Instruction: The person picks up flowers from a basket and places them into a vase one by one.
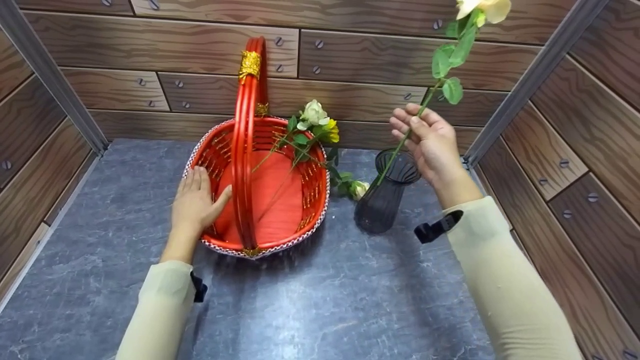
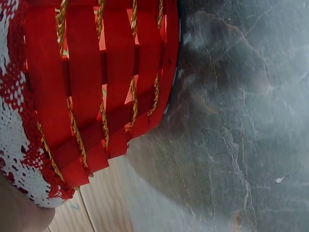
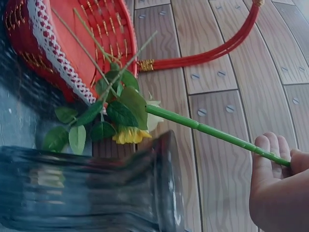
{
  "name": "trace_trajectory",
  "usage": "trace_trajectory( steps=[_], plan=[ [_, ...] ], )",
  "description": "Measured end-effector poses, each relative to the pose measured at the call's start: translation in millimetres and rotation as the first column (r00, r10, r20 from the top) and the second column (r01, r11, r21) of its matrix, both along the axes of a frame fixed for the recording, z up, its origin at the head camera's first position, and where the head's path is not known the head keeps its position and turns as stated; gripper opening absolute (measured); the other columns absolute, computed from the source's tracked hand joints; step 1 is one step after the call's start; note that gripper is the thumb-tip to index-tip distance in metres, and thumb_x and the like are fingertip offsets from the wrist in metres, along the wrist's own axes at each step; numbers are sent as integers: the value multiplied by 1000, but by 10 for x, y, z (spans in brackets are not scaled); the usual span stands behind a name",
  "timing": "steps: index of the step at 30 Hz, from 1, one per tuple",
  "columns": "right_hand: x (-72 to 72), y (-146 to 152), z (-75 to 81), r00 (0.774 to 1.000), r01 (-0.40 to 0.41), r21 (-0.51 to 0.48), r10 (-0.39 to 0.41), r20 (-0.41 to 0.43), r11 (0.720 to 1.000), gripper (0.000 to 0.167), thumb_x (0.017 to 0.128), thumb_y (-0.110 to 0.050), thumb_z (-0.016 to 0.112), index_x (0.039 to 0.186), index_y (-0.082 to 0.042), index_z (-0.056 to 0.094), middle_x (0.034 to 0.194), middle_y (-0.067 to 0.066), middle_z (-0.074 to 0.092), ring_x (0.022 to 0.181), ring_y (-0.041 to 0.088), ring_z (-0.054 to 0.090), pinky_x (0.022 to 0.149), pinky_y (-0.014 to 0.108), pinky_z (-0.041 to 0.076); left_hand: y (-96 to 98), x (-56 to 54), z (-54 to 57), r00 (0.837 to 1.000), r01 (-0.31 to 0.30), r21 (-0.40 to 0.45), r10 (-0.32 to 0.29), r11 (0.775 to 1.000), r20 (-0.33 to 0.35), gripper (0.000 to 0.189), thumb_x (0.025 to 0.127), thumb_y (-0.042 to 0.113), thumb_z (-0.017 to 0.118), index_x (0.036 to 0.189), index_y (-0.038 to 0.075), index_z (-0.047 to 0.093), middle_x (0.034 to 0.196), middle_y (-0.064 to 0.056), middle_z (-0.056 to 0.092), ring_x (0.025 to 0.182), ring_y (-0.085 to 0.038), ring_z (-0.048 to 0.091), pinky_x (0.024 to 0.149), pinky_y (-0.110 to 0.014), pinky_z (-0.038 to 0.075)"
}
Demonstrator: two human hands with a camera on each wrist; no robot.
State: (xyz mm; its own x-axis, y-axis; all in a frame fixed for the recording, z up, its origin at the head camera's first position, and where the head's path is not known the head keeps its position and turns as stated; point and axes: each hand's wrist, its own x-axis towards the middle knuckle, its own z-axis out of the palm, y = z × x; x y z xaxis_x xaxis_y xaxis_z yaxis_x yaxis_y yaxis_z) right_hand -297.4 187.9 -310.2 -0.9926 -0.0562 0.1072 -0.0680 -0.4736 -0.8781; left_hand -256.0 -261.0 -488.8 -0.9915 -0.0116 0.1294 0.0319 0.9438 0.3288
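My left hand (image 1: 194, 202) rests on the left rim of a red woven basket (image 1: 277, 200), its fingers straight and its thumb reaching over the inside. My right hand (image 1: 434, 145) pinches the green stem of a cream artificial rose (image 1: 495, 10), bloom upward. From the head, the stem's lower part crosses the mouth of a dark ribbed glass vase (image 1: 377, 212). In the right wrist view, the stem's cut end shows outside the vase rim (image 3: 174, 193). The vase stands upright, right of the basket.
A white rose (image 1: 314, 114) and a yellow flower (image 1: 330, 131) lean on the basket's right rim, stems inside. Another pale rose (image 1: 359, 190) lies between basket and vase. The tall basket handle (image 1: 245, 150) arches upward. Wood-patterned panels (image 1: 350, 60) enclose the grey marbled surface (image 1: 310, 310).
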Motion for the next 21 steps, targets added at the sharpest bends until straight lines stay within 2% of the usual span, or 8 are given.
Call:
trace_trajectory(
  steps=[9, 15, 21],
  plan=[
    [-11, 121, 95, 999, 31, -27, -32, -4, 999, 21, 101, 0, 50, 121, 4, 55, 116, 19, 70, 108, 28, 69, 92, 34, 57, 8, -1, 7, 1000, 7, -4, -7, 1000, -11, 96, 100, 66, 28, 154, -13, 16, 161, -31, 16, 151, -45, 10, 124, -53, 7],
    [-9, 177, 105, 1000, 17, -46, -17, -19, 999, 19, 101, 0, 50, 119, 3, 55, 115, 19, 71, 106, 28, 70, 94, 35, 56, 1, 13, -1, 1000, 1, -3, -1, 1000, -16, 94, 101, 64, 30, 153, -13, 16, 160, -32, 17, 151, -44, 11, 124, -52, 7],
    [-19, 203, 121, 998, 48, -47, -49, -27, 998, 18, 101, 0, 49, 117, 3, 58, 114, 20, 71, 109, 31, 69, 92, 35, 57, 8, 10, -16, 1000, 3, -2, -3, 1000, -26, 95, 100, 65, 29, 153, -13, 17, 160, -32, 18, 151, -44, 11, 124, -52, 8]
  ],
)
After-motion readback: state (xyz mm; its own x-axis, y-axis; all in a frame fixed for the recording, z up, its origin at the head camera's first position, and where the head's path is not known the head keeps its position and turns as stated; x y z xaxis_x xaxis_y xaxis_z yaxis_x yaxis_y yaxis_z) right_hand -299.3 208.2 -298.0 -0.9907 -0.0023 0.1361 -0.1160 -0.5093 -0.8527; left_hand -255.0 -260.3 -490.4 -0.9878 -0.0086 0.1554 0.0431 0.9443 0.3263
